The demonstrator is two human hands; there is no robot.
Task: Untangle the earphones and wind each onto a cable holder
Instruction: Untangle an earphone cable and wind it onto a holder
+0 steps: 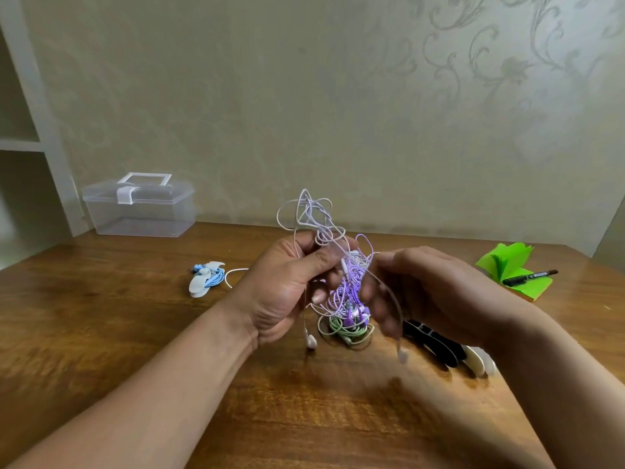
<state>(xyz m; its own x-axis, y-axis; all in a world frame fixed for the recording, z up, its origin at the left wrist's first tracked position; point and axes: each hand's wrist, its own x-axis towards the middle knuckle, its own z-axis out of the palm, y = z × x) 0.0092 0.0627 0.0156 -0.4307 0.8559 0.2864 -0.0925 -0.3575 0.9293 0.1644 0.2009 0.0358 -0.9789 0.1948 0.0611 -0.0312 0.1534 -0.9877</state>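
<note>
1. Nearest us, the bare wooden table (321, 418) lies open between our two forearms.
2. Above it, our left hand (287, 286) closes its grip round the tangled earphones (324, 231), white and purple loops rising over the fingers. Our right hand (429, 292), blurred, pinches a strand at the tangle's right side. Two white earbuds (311, 340) dangle low.
3. Beneath the hands lie coiled green earphones (350, 331). Just right of them are black cable holders (436, 345) and a white cable holder (478, 362).
4. Farther left, blue earphones (216, 277) sit wound on a pale holder (199, 282). Far right, a marker (529, 276) rests on a green note pad (514, 262).
5. At the table's back-left edge, a clear lidded box (140, 211) stands against the patterned wall (338, 96), beside a shelf unit (40, 130).
</note>
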